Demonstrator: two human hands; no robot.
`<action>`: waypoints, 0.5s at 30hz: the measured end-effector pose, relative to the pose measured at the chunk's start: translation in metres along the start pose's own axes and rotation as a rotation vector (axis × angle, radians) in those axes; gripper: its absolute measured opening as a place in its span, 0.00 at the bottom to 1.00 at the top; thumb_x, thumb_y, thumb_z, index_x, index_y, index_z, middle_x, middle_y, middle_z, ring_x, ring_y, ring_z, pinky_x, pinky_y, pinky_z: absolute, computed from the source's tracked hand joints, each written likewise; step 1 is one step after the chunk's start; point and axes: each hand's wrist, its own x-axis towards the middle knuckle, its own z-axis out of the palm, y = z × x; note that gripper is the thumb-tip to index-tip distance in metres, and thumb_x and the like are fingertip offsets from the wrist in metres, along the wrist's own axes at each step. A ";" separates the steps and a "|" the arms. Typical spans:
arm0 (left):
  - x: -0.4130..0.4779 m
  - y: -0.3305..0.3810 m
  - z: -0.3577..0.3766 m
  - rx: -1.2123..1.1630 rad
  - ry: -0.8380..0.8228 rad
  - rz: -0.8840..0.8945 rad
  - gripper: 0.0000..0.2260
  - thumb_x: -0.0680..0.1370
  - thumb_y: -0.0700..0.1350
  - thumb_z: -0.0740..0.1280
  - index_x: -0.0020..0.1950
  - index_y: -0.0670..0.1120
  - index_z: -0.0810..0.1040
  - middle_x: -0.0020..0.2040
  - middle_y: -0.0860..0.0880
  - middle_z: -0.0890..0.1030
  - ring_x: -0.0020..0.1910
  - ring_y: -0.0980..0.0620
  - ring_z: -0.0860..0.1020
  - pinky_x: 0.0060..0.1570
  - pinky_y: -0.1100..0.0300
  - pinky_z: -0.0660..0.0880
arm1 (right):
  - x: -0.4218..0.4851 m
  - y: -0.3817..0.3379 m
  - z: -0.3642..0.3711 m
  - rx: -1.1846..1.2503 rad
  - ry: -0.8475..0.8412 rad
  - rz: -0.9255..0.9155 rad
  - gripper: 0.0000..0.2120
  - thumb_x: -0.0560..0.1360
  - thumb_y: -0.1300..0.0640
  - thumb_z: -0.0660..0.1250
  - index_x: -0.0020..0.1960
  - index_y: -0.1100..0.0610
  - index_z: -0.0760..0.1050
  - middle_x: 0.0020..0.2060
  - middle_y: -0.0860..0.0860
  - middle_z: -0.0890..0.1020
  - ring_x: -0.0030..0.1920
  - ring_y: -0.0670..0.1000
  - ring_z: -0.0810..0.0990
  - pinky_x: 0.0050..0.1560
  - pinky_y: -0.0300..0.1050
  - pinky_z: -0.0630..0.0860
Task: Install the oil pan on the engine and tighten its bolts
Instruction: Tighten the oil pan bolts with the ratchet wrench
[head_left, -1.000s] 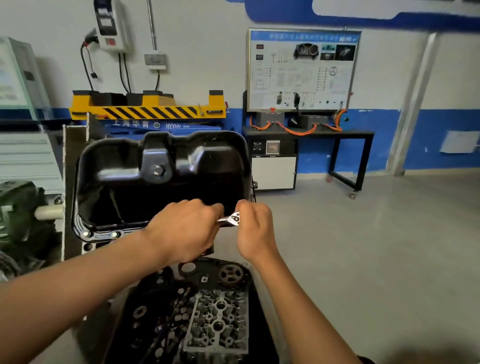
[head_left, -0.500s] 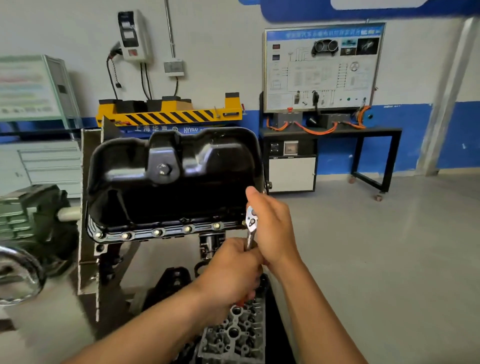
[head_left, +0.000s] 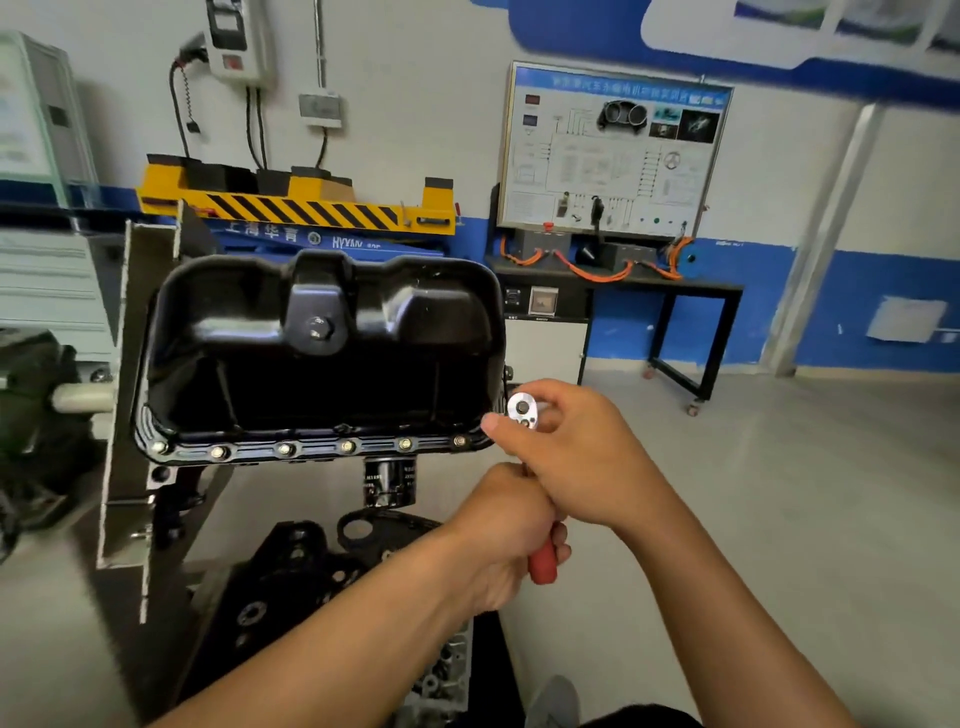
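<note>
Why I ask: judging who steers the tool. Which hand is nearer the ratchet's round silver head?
Right. The right hand pinches the round silver ratchet head; the left hand holds the red handle below it.

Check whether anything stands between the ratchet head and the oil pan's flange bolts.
Nothing separate: only the thumb of the right hand lies between the ratchet head and the nearest flange bolt, at the right corner of the oil pan.

**Pan mounted, bolts in the flange**

We see the glossy black pan (head_left: 322, 358) left of centre, its sump facing us. Six bolts (head_left: 347, 446) line its lower flange. The ratchet (head_left: 522, 409) has its chrome head at the pan's lower-right corner and its red handle pointing down.
</note>
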 end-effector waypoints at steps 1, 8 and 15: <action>0.000 -0.001 -0.001 -0.017 -0.036 -0.009 0.11 0.78 0.30 0.54 0.45 0.41 0.73 0.31 0.47 0.71 0.28 0.53 0.69 0.31 0.58 0.71 | 0.002 -0.005 -0.002 -0.085 -0.032 -0.001 0.10 0.73 0.49 0.71 0.47 0.56 0.80 0.36 0.52 0.83 0.38 0.50 0.82 0.42 0.51 0.80; 0.016 0.014 -0.037 -0.498 -0.182 -0.068 0.12 0.71 0.40 0.65 0.53 0.41 0.81 0.44 0.47 0.81 0.45 0.51 0.76 0.50 0.56 0.72 | 0.024 -0.015 -0.019 0.122 0.004 0.347 0.10 0.76 0.67 0.59 0.40 0.60 0.75 0.30 0.53 0.72 0.29 0.50 0.71 0.31 0.47 0.72; 0.042 0.019 -0.018 -0.630 -0.071 -0.161 0.16 0.83 0.52 0.60 0.47 0.44 0.82 0.32 0.50 0.80 0.32 0.55 0.74 0.34 0.64 0.70 | 0.017 -0.012 -0.031 0.552 -0.261 0.413 0.09 0.79 0.69 0.62 0.56 0.63 0.76 0.35 0.55 0.76 0.32 0.47 0.73 0.36 0.43 0.69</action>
